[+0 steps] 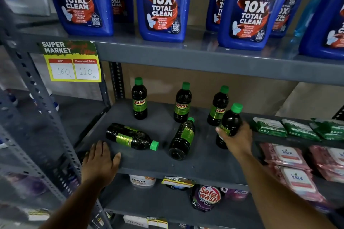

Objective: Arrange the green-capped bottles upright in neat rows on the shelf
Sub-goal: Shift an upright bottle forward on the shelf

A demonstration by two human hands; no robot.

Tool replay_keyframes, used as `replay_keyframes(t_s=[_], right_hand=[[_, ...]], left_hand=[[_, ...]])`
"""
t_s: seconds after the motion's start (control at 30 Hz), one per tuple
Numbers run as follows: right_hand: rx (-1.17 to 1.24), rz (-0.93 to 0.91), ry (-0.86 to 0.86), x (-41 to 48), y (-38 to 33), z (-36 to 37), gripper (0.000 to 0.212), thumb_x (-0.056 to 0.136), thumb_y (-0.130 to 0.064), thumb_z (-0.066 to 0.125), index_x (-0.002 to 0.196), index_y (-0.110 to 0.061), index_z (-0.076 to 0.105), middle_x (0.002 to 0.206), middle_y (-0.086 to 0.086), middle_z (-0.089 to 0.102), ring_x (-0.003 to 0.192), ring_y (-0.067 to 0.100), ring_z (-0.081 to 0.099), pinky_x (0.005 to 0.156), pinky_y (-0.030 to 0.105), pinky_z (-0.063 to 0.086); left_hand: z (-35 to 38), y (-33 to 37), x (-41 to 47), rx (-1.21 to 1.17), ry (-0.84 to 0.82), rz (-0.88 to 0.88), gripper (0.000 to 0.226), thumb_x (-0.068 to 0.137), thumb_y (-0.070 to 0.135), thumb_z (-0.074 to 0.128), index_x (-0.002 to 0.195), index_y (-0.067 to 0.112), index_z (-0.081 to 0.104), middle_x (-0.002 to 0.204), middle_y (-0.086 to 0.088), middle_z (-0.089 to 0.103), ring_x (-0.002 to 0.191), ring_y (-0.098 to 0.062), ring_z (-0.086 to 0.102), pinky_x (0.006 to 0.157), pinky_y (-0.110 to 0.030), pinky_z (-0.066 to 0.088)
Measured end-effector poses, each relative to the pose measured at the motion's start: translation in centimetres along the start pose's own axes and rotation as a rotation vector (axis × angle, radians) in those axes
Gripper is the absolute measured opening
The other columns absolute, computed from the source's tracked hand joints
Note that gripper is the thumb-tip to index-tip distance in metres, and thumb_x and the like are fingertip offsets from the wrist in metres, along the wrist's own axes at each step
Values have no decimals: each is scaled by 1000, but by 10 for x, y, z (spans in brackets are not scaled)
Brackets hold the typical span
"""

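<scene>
1. The right hand [235,136] grips a green-capped Sunny bottle [229,125] around its lower body, fingers wrapped over the label. The bottle stands nearly upright, tilted slightly right, just in front of the rightmost bottle of the back row. The hold low on the body likely lets the person steer the base as it meets the shelf [186,169].

2. The left hand [100,161] lies open and flat, palm down, on the shelf's front edge near the left post, holding nothing. It seems placed there for balance while the other arm reaches in.

3. Three bottles already stand upright along the back: the left one [139,98], the middle one [182,102] and the right one [217,107], spaced well apart, forming a loose row.

4. Two bottles lie on their sides and need righting. One [131,136] lies just beyond the left hand, cap pointing right. The other [182,139] lies in the middle, base toward the camera and cap toward the back, close to the middle upright bottle.

5. The right forearm extends up and inward from the lower right, wrist roughly straight. The left forearm rises from below, wrist bent back to rest the palm.

6. By my judgement, the held bottle is starting a second row in front.
</scene>
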State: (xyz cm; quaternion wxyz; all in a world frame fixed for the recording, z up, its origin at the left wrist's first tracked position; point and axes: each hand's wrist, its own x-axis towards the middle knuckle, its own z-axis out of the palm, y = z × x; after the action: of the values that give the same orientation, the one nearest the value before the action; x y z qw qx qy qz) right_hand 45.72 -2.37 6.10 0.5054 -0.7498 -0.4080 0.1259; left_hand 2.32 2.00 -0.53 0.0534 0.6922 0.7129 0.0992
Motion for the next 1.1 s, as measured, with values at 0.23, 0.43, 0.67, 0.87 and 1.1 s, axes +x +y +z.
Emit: replay_keyframes(t_s=[0.23,0.43,0.67,0.87,1.1], right_hand=[[147,88,48,6,12,13,72,64,-19,85,122,-18,42,101,-3,59,101,24,60,79,29,43],[122,70,-10,11,20,11,93,55,-29,87,131,-15,35,109,-3,59,104,22,61,80,30,45],[151,75,1,11,22,17,100,55,-24,88,135,-19,29,107,-10,55,104,18,58,84,30,41],[110,43,17,6,20,19,90,52,-19,91,126,-17,40,109,-4,60,97,14,61,76,25,47],[88,98,-91,4,22,17,84,60,-14,83,130,-14,37,109,5,62,87,13,61,58,22,43]], left_hand=[[1,-1,2,-7,-10,-3,89,81,64,11,149,7,19,160,-14,17,148,-31,12,119,-48,14],[1,-2,2,-9,-16,0,90,80,65,10,149,8,18,160,-14,16,148,-31,10,120,-48,14],[2,-3,3,-9,-12,11,90,81,65,10,149,7,18,160,-15,17,148,-31,12,119,-48,14],[5,-6,5,-11,-21,12,86,84,64,13,149,8,16,160,-14,15,148,-31,10,120,-48,13],[3,-5,4,-9,-23,20,82,88,62,15,149,7,15,160,-14,15,148,-31,10,120,-48,13]])
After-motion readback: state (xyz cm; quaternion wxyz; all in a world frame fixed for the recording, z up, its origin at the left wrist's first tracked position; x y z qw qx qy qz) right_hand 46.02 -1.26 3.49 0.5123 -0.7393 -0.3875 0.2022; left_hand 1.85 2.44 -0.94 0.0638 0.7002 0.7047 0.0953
